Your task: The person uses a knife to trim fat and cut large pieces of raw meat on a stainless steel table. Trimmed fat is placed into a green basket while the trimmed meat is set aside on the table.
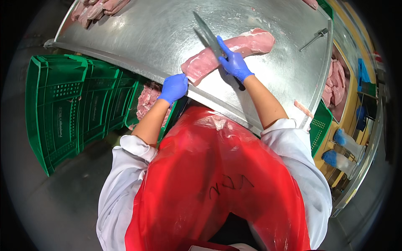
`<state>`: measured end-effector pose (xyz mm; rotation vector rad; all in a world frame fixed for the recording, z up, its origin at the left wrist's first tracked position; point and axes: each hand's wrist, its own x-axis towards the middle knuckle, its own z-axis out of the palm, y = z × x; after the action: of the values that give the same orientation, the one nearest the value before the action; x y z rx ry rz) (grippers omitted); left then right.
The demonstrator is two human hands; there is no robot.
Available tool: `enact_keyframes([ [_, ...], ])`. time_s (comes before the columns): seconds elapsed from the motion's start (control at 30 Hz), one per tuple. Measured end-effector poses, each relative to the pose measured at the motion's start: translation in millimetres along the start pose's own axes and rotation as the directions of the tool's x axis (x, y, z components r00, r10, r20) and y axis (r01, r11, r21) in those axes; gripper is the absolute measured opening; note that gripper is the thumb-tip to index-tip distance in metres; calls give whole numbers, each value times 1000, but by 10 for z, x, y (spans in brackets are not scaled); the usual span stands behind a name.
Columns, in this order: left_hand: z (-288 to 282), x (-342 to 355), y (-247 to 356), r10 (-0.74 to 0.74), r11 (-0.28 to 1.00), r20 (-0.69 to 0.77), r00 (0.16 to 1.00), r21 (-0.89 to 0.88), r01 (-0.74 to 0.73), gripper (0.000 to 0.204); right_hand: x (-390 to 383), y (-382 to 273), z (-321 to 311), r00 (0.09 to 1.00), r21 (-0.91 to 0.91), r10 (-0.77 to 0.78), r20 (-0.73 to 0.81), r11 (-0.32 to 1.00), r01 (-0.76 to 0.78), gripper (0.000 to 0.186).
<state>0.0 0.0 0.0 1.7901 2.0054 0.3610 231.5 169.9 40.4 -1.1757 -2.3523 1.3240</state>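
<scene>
A long pink pork loin (253,42) lies slantwise on the steel table. My right hand (235,66), in a blue glove, grips a knife (205,28), its index finger stretched along the blade. The blade crosses above the loin and points away to the far left; part of the dark handle shows below the hand. My left hand (174,88), also blue-gloved, is closed at the table's front edge, right against the loin's near left end. Its fingertips are hidden, so whether it pinches the meat or a scrap cannot be seen.
More meat pieces (97,10) are heaped at the table's far left. A thin metal rod (314,39) and a meat strip (303,108) lie on the right. Green crates (56,108) stand left; one below holds trimmings (147,100). Another container of meat (336,81) sits at right.
</scene>
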Motion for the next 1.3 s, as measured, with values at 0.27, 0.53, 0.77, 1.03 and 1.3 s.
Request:
enact_keyframes([
  [0.27, -159, -12, 152, 36, 997, -88, 995, 69, -30, 23, -140, -230, 170, 842, -178, -224, 492, 920, 348, 70],
  [0.53, -225, -126, 279, 109, 947, -78, 991, 311, -80, 16, -225, -132, -240, 734, -88, -121, 669, 967, 239, 72],
  [0.77, -755, -372, 540, 106, 990, -76, 991, -81, -112, 18, -431, -504, -155, 769, -15, -40, 638, 998, 64, 71],
  [1.03, -1021, -945, -751, -137, 988, 204, 969, 97, 119, 21, -866, 302, -745, 964, 383, 261, 49, 886, -260, 73],
  [1.3, -661, -191, 232, 59, 946, 217, 974, 300, -124, 33, -319, -22, -365, 965, 397, 256, -56, 892, -214, 75],
])
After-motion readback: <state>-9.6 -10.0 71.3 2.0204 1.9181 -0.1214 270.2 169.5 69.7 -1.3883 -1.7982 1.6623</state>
